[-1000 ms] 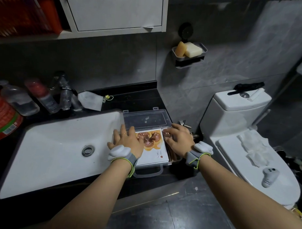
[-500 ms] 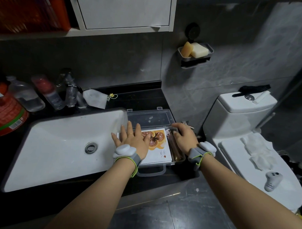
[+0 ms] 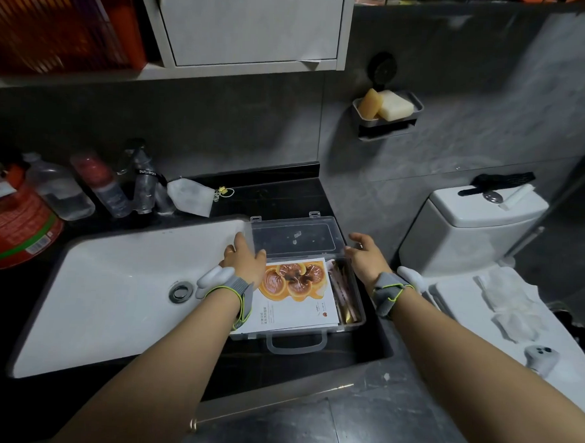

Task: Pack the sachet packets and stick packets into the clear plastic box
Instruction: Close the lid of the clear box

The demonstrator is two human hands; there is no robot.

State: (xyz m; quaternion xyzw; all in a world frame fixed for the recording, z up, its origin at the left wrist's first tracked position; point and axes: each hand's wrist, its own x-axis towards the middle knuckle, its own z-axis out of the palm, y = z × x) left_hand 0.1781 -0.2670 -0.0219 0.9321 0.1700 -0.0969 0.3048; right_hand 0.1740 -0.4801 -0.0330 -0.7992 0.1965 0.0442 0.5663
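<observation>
Just below the middle of the frame, the clear plastic box [image 3: 356, 325] sits on the dark counter [image 3: 279, 194] right of the white sink [image 3: 116, 288], its lid [image 3: 294, 236] swung back and open. Inside, a sachet packet [image 3: 295, 301] with a mushroom picture lies flat, with stick packets [image 3: 343, 294] along the right wall. My left hand [image 3: 245, 262] lies against the lid's left edge; I cannot tell whether it grips. My right hand [image 3: 366, 260] hovers by the lid's right edge, fingers loosely spread. At right stands a toilet [image 3: 476, 227].
</observation>
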